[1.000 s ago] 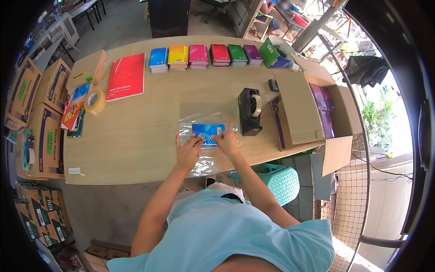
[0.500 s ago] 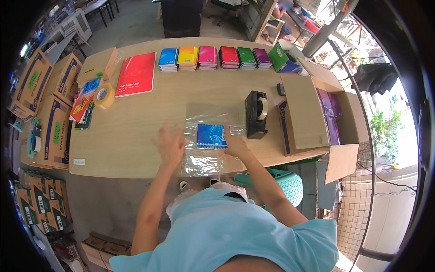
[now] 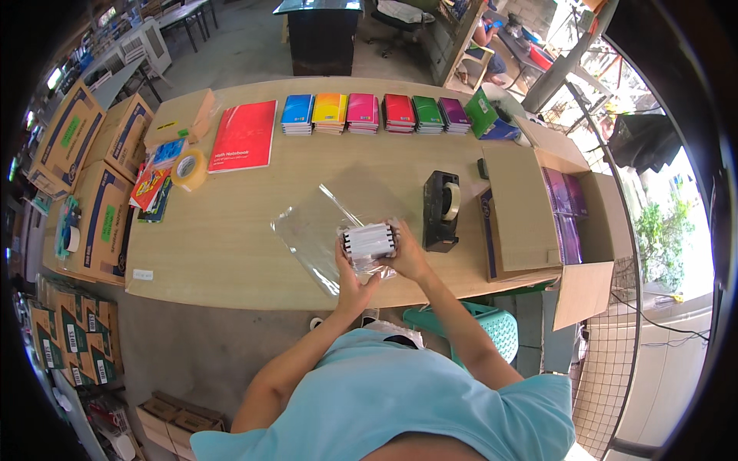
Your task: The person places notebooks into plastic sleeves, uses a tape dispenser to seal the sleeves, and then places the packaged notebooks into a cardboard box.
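The stack (image 3: 370, 240) of small notebooks is held up on edge just left of the tape dispenser (image 3: 440, 210), its long axis running left to right and its white page edges with dark spines facing the camera. It sits inside the near end of a clear, glossy, crinkled plastic bag (image 3: 317, 230), whose loose flat part spreads away from the dispenser to the left over the pale wooden worktop (image 3: 231, 230).

The left hand (image 3: 350, 280) comes up from below and left of the dispenser, fingers curled around the stack's left end and underside through the film, gripping it. The right hand (image 3: 407, 257) clasps the stack's right end, nearest the dispenser, thumb toward the top; its forearm slants down to the right. Both hands are closed on the stack.

The dispenser is a black, blocky thing with a roll in it. Right of it lies an open cardboard box (image 3: 530, 207) with purple books inside. Beyond it, along the worktop's far edge, stands a row of coloured notebook piles (image 3: 374, 112). Far left of it lie a flat red notebook (image 3: 244, 136) and a tan tape roll (image 3: 188, 169).
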